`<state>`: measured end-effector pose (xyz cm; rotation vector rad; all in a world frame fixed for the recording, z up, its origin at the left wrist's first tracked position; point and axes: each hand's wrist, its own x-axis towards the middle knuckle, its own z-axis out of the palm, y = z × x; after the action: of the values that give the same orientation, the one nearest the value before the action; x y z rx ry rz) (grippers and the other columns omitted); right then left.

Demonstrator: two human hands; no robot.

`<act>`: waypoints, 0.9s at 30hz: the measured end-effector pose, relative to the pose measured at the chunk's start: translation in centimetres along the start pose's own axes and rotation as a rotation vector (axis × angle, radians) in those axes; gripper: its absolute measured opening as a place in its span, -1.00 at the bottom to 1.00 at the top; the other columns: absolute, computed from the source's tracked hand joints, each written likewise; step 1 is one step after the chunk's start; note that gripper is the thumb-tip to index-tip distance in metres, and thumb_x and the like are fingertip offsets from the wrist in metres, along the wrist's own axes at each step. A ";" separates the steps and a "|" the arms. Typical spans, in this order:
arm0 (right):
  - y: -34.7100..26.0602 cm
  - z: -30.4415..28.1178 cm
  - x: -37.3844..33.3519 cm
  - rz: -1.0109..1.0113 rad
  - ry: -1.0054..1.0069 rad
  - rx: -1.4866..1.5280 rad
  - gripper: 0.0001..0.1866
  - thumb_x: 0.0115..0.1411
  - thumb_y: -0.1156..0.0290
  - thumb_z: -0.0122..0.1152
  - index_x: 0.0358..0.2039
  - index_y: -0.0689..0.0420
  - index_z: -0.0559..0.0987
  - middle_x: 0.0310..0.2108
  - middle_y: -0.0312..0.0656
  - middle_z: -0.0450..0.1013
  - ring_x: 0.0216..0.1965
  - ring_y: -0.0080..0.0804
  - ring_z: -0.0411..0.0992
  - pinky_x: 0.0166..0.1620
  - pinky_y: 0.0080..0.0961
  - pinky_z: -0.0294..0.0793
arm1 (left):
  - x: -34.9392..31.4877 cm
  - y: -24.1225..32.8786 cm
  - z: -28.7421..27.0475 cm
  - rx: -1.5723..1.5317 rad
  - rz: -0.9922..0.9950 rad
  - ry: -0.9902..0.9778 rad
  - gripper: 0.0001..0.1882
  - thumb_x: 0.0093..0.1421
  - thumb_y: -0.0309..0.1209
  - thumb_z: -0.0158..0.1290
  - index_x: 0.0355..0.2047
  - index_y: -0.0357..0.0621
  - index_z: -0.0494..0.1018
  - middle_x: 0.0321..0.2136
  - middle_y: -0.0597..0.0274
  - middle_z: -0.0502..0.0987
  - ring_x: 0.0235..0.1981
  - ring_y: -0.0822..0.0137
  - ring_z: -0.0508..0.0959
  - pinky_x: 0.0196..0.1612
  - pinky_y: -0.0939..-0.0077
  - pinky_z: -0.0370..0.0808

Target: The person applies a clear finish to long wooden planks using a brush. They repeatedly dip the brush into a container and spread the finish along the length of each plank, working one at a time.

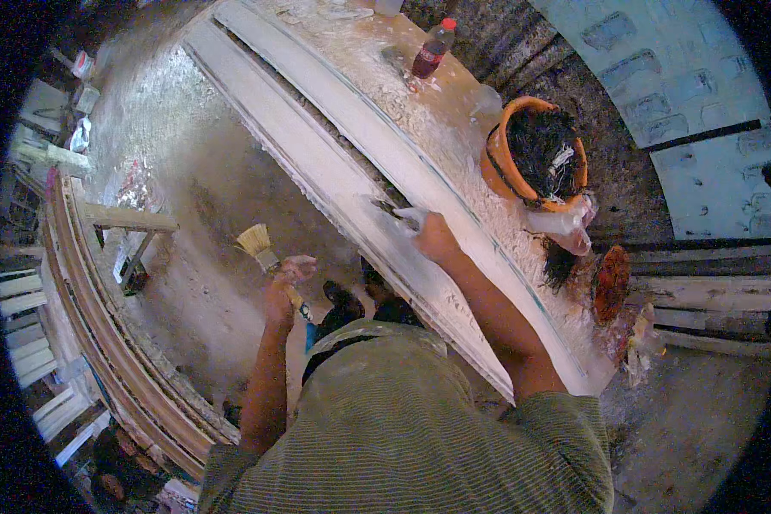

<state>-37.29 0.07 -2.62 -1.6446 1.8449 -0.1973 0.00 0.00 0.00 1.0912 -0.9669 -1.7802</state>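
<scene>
Head view showed the long near board (334, 163), pale and coated with whitish matter, lying flat on the bench (467, 73) in front of you. I take this board as the landmark for all places. Its long axis ran slantwise, from far ahead on your left down to close beside your right side.

Your right hand (434, 238) was the nearer one: it was at the inner edge of the near board, and the forearm reached forward along the slant of it. Its fingers were clasped on a small tool (391, 206) with a dark blade, which pointed ahead and to the left, over the face of the near board and apparently touching it. The exact kind of this tool I cannot tell, because the hand covered much of it.

Your left hand (279, 291) was well apart from the right, to the left of the near board and over the floor (206, 197). It was closed around the handle of a brush (259, 246), whose yellowish bristles pointed away from you, not touching the near board.

Just to the right of the near board lay the far board (338, 107), nearly parallel, with a narrow dark gap between. Further to the right of the near board stood an orange bucket (496, 163) and a red-capped bottle (434, 49).
</scene>
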 end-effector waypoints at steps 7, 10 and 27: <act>6.3 0.5 -21.4 -0.005 0.058 -0.222 -0.33 0.20 0.35 0.25 0.33 -0.39 0.41 0.19 -0.07 0.42 0.04 0.03 0.54 0.02 -0.05 0.61 | -0.8 -2.5 0.0 -0.004 -0.001 -0.006 -0.74 0.26 -0.25 -0.12 -0.46 -0.16 0.37 -0.02 -0.08 0.57 0.06 0.06 0.53 0.22 0.14 0.39; 7.7 1.8 -25.5 0.100 0.028 -0.289 -0.31 0.18 0.31 0.27 0.34 -0.42 0.39 0.27 -0.11 0.36 0.10 0.01 0.51 0.04 -0.05 0.61 | -1.5 -3.9 -0.1 -0.070 -0.060 0.012 -0.74 0.25 -0.25 -0.11 -0.47 -0.17 0.37 -0.02 -0.08 0.57 0.06 0.07 0.52 0.21 0.16 0.40; 7.2 3.7 -28.3 0.266 -0.053 -0.214 -0.35 0.25 0.10 0.23 0.37 -0.32 0.37 0.28 -0.04 0.37 0.13 0.06 0.46 0.16 -0.05 0.50 | 0.2 -1.3 2.1 0.157 -0.062 -0.027 -0.73 0.26 -0.23 -0.07 -0.46 -0.14 0.44 0.00 -0.07 0.58 0.03 0.06 0.56 0.18 0.12 0.43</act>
<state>-41.19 29.05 1.07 -1.5042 2.0775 0.1617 -2.33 0.72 -0.54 1.2095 -1.1158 -1.7963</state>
